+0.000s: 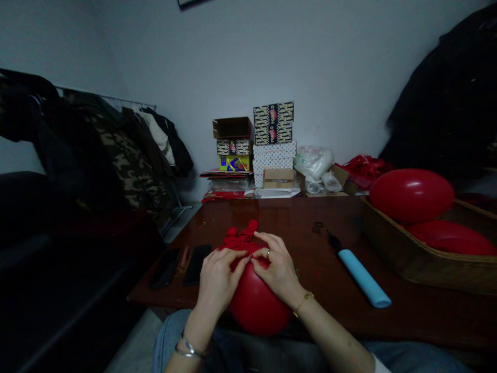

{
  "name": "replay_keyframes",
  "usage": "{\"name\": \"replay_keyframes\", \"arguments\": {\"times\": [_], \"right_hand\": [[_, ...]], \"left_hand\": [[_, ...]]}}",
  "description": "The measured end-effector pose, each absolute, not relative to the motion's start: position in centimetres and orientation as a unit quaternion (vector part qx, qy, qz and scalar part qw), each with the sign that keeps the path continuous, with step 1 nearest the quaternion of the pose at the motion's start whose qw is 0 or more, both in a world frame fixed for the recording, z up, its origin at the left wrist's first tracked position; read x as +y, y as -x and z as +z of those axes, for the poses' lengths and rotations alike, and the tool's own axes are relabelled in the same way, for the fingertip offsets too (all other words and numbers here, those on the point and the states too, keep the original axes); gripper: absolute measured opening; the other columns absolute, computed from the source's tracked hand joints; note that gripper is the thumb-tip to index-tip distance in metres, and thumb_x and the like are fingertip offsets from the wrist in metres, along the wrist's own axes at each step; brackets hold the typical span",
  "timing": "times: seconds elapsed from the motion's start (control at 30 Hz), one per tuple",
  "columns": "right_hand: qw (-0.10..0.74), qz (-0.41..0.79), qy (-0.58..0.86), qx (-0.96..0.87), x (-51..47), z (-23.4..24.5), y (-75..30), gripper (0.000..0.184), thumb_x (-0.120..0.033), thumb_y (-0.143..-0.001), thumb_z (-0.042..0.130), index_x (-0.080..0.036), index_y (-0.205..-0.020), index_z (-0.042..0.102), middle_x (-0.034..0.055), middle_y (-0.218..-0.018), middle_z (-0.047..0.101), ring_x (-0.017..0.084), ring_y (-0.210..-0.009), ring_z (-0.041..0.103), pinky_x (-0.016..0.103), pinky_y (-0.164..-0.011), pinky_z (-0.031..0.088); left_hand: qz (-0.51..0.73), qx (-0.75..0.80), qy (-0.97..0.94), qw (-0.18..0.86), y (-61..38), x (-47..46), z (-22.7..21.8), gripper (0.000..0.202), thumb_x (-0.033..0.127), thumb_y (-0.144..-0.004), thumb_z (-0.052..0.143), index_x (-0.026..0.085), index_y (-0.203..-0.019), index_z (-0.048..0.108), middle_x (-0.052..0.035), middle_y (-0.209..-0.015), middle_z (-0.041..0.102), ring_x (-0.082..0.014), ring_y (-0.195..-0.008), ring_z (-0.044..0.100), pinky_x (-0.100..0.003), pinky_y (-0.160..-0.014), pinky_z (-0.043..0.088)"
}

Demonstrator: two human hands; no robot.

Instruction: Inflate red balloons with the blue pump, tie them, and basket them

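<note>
An inflated red balloon (pixel 261 305) rests between my forearms at the table's front edge. At its upper end, my left hand (pixel 222 273) pinches with thumb and forefinger by the balloon's neck. Facing it, my right hand (pixel 276 267), with a ring on one finger, pinches at the same spot, the fingertips of both nearly touching. The small part between the fingertips is largely hidden. Just beyond my hands lies a bunch of uninflated red balloons (pixel 236 239), partly covered by the fingers.
A wicker basket (pixel 411 264) at the right holds inflated red balloons (pixel 411 194). A light-blue hand pump (pixel 364 277) and black scissors (pixel 317 227) lie on the brown table (pixel 287 217). Two dark phones (pixel 197 265) lie left. Stacked boxes (pixel 274 124) stand behind; clothes (pixel 128 160) hang left.
</note>
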State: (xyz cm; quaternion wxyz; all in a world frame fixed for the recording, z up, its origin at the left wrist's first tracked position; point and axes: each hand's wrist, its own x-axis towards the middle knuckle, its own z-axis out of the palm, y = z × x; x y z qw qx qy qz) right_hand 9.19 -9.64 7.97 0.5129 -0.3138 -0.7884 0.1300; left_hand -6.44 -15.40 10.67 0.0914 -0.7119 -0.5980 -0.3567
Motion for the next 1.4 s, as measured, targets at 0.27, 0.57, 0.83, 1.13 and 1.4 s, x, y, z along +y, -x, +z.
{"name": "replay_keyframes", "arguments": {"times": [0.27,0.57,0.83,1.13,1.4], "right_hand": [[0.515,0.09,0.296,-0.799,-9.8,7.9,-9.3,0.011,-0.016,-0.073,0.059,-0.025,-0.072,0.065,0.0014,-0.133,0.05,0.024,-0.126,0.037,0.047,-0.099,0.038],[0.52,0.08,0.291,-0.799,-9.7,7.9,-9.2,0.01,-0.017,-0.074,0.059,-0.025,-0.072,0.065,0.0017,-0.132,0.049,0.023,-0.127,0.035,0.047,-0.101,0.036],[0.547,0.147,0.271,-0.778,-9.8,7.7,-9.4,0.008,-0.021,-0.078,0.058,-0.025,-0.078,0.065,0.004,-0.129,0.051,0.022,-0.126,0.037,0.045,-0.103,0.035],[0.544,0.281,0.261,-0.746,-10.1,8.0,-9.5,0.008,-0.025,-0.083,0.055,-0.024,-0.081,0.062,0.0049,-0.13,0.048,0.02,-0.125,0.039,0.043,-0.105,0.031],[0.544,0.334,0.279,-0.717,-9.8,8.0,-9.6,0.006,-0.025,-0.081,0.056,-0.023,-0.081,0.061,0.0049,-0.126,0.051,0.02,-0.12,0.043,0.043,-0.104,0.03]], "left_hand": [[-0.294,-0.577,0.761,0.038,6.9,-15.2,11.6,0.021,0.029,-0.084,0.053,0.027,-0.09,0.073,-0.0044,-0.084,0.071,-0.0209,-0.081,0.06,-0.034,-0.079,0.044],[-0.357,-0.617,0.696,0.089,5.5,-15.0,10.3,0.01,0.023,-0.076,0.06,0.024,-0.08,0.069,-0.0016,-0.081,0.07,-0.0206,-0.08,0.062,-0.042,-0.097,0.035],[-0.416,-0.64,0.641,0.087,5.0,-14.6,8.9,0.008,0.025,-0.08,0.056,0.021,-0.082,0.063,-0.0031,-0.083,0.066,-0.0189,-0.08,0.06,-0.03,-0.073,0.045],[-0.462,-0.652,0.601,-0.014,5.4,-14.3,8.8,0.014,0.027,-0.082,0.052,0.021,-0.083,0.064,-0.0032,-0.087,0.066,-0.0185,-0.081,0.061,-0.031,-0.076,0.045],[-0.482,-0.626,0.609,-0.068,5.7,-14.2,8.5,0.016,0.029,-0.082,0.053,0.02,-0.083,0.066,-0.0039,-0.087,0.067,-0.0187,-0.082,0.062,-0.031,-0.077,0.045]]}}
